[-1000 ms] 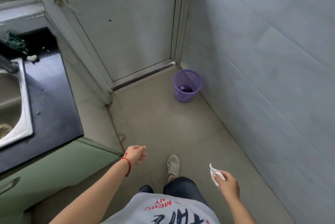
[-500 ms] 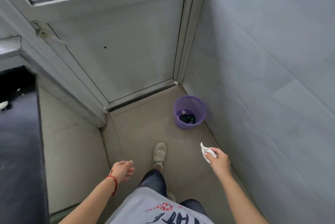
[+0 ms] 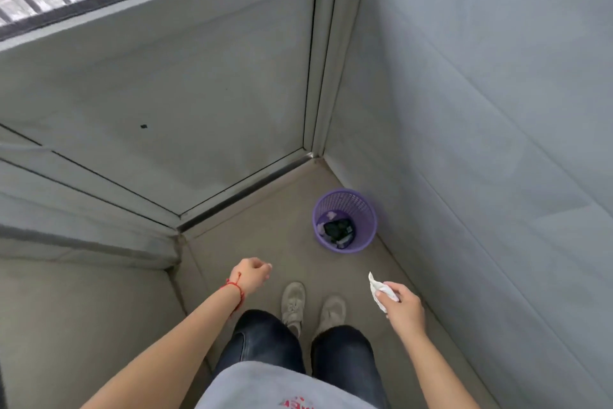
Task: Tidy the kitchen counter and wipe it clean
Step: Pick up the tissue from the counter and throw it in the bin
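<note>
My right hand (image 3: pixel 406 307) pinches a crumpled white tissue (image 3: pixel 378 291) low on the right, close to the tiled wall. A purple mesh waste basket (image 3: pixel 345 196) stands on the floor in the corner ahead of that hand, with dark and pale scraps lying inside. The tissue is short of the basket and nearer to me, not over it. My left hand (image 3: pixel 252 276), a red string around its wrist, hangs loosely curled with nothing in it, left of my shoes. The counter is out of view.
A closed grey door (image 3: pixel 185 103) with a barred window above fills the far side. A tiled wall (image 3: pixel 497 143) runs along the right. A cabinet side (image 3: pixel 83 325) stands at the left. My two shoes (image 3: pixel 311 306) rest on the beige floor.
I have walked toward the corner: the basket is closer and the counter with the sink has slid out of view at the left. My right hand still holds the tissue.
</note>
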Demonstrator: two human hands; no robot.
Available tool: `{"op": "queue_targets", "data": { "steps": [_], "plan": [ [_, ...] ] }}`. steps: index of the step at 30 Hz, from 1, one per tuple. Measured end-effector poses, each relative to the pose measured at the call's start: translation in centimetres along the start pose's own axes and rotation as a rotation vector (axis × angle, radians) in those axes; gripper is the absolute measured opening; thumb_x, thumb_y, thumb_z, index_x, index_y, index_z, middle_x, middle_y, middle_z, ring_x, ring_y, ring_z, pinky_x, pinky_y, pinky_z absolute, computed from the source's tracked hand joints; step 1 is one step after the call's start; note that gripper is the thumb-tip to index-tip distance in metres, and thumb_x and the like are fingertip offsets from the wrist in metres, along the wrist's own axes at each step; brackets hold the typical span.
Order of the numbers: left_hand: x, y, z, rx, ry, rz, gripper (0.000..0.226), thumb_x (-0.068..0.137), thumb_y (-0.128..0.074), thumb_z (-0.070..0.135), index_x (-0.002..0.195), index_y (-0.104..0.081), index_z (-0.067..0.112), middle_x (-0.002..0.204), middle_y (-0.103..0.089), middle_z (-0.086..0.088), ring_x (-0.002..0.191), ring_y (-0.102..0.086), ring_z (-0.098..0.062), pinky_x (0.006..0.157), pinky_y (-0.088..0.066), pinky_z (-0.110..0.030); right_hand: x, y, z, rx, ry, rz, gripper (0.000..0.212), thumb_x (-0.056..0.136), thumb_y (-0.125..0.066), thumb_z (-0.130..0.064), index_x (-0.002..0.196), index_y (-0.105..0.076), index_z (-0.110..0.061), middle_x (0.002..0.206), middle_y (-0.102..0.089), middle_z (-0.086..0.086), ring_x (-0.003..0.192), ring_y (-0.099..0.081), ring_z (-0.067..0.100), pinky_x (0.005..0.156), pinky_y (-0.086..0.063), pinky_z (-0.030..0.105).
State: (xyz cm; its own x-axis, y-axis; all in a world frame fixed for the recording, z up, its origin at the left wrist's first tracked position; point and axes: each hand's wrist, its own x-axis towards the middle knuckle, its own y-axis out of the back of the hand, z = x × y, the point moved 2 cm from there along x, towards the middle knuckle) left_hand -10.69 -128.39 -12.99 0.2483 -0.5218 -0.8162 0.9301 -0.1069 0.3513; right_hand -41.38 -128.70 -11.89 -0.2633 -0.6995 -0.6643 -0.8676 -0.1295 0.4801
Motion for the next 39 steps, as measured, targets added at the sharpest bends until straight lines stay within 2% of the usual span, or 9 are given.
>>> {"op": "queue_targets", "data": {
  "steps": [6, 13, 18, 24, 26, 28, 33, 37, 39],
  "plan": [
    [5.3, -0.4, 0.9, 0.035, 0.041, -0.024, 0.018, 0.090, -0.051, 0.025, 0.080, -0.060, 0.014, 0.084, -0.064, -0.008, 0.087, -0.061, -0.025, 0.085, -0.049, -0.035, 6.5, -2.4, -1.5, -0.079, -0.036, -0.031, 0.010, 0.077, -0.067, -0.022, 0.085, -0.064, -0.026, 0.086, -0.069, -0.001, 0.086, -0.064, 0.024, 0.077, -0.052, 0.036],
    [11.4, -2.1, -1.5, 0.014, 0.178, -0.021, 0.028, 0.092, -0.047, 0.016, 0.065, -0.052, 0.017, 0.068, -0.056, 0.002, 0.062, -0.053, -0.012, 0.056, -0.037, -0.021, 15.5, -6.7, -1.7, -0.095, -0.060, -0.030, 0.026, 0.077, -0.070, -0.018, 0.101, -0.067, -0.009, 0.092, -0.066, 0.006, 0.088, -0.059, 0.022, 0.074, -0.038, 0.025],
    [14.6, -4.1, -2.8, 0.013, 0.243, -0.056, 0.013, 0.093, -0.045, 0.014, 0.091, -0.057, 0.009, 0.073, -0.057, 0.000, 0.063, -0.050, -0.008, 0.055, -0.038, -0.019, 21.1, -9.7, -1.7, -0.047, -0.116, 0.006, 0.029, 0.078, -0.069, -0.012, 0.104, -0.064, 0.001, 0.106, -0.068, 0.020, 0.093, -0.062, 0.029, 0.074, -0.038, 0.025],
    [17.2, -6.1, -3.4, -0.011, 0.308, -0.047, 0.028, 0.093, -0.045, 0.015, 0.113, -0.058, 0.001, 0.071, -0.057, 0.003, 0.064, -0.051, -0.007, 0.054, -0.038, -0.020, 26.4, -11.4, -2.9, -0.032, -0.131, 0.051, 0.037, 0.081, -0.066, -0.012, 0.115, -0.060, 0.000, 0.115, -0.064, 0.019, 0.105, -0.060, 0.032, 0.072, -0.036, 0.024],
    [17.5, -6.4, -3.3, -0.023, 0.318, -0.037, 0.028, 0.093, -0.044, 0.015, 0.114, -0.057, 0.000, 0.071, -0.056, 0.003, 0.063, -0.051, -0.007, 0.054, -0.037, -0.020, 27.1, -11.5, -3.6, -0.008, -0.104, 0.047, 0.043, 0.083, -0.065, -0.017, 0.122, -0.055, -0.001, 0.121, -0.061, 0.018, 0.111, -0.058, 0.031, 0.080, -0.041, 0.028],
    [17.7, -6.6, -3.1, -0.028, 0.314, -0.036, 0.028, 0.094, -0.043, 0.015, 0.114, -0.057, 0.001, 0.071, -0.056, 0.004, 0.063, -0.051, -0.007, 0.054, -0.037, -0.020, 27.0, -11.5, -4.0, 0.018, -0.099, 0.038, 0.051, 0.085, -0.063, -0.020, 0.130, -0.048, -0.002, 0.128, -0.057, 0.017, 0.117, -0.055, 0.028, 0.089, -0.039, 0.027],
    [16.8, -5.9, -2.2, 0.004, 0.264, -0.028, 0.023, 0.092, -0.046, 0.016, 0.106, -0.060, 0.004, 0.070, -0.058, 0.004, 0.065, -0.054, -0.010, 0.057, -0.039, -0.022, 25.0, -10.1, -3.6, -0.055, -0.092, -0.026, 0.049, 0.087, -0.061, -0.024, 0.129, -0.049, -0.003, 0.130, -0.057, 0.015, 0.118, -0.054, 0.027, 0.090, -0.038, 0.024],
    [14.8, -4.5, -1.1, 0.070, 0.198, -0.033, 0.019, 0.089, -0.049, 0.015, 0.074, -0.059, 0.021, 0.079, -0.062, -0.006, 0.083, -0.058, -0.024, 0.080, -0.046, -0.031, 22.2, -8.1, -3.5, -0.114, -0.095, -0.030, 0.046, 0.088, -0.058, -0.024, 0.128, -0.051, -0.002, 0.130, -0.057, 0.017, 0.120, -0.053, 0.028, 0.099, -0.038, 0.031],
    [13.3, -3.8, -0.4, 0.113, 0.170, -0.026, 0.014, 0.088, -0.050, 0.016, 0.078, -0.060, 0.018, 0.088, -0.064, -0.010, 0.087, -0.060, -0.026, 0.088, -0.047, -0.035, 20.7, -6.9, -3.9, -0.135, -0.088, -0.047, 0.045, 0.090, -0.056, -0.024, 0.128, -0.050, -0.002, 0.132, -0.055, 0.015, 0.122, -0.052, 0.028, 0.099, -0.037, 0.031]
  ]
}}
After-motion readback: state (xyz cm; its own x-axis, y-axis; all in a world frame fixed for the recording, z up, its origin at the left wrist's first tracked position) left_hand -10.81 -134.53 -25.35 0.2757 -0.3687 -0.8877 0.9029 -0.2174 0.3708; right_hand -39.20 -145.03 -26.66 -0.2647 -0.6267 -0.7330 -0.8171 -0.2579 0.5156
